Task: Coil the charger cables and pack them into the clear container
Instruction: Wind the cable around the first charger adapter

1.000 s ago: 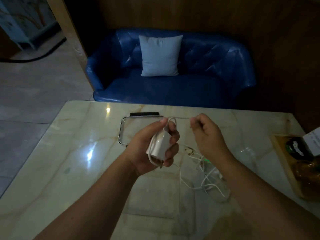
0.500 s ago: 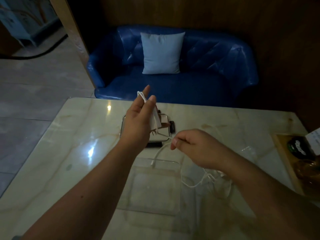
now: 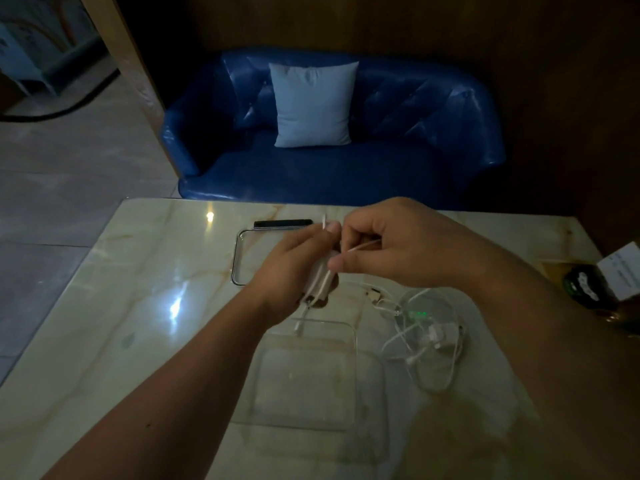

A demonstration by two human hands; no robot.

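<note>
Over the dim marble surface (image 3: 138, 306), the left hand (image 3: 294, 268) grips the charger (image 3: 320, 280) while right-hand fingers (image 3: 343, 263) pinch its cable (image 3: 363, 244), mid-coil; next, probably wind the dangling end tight.

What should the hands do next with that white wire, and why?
Probably wrap another turn. The left hand grips the charger, the right hand pinches its cable, and a loose end dangles over the empty container.
</note>
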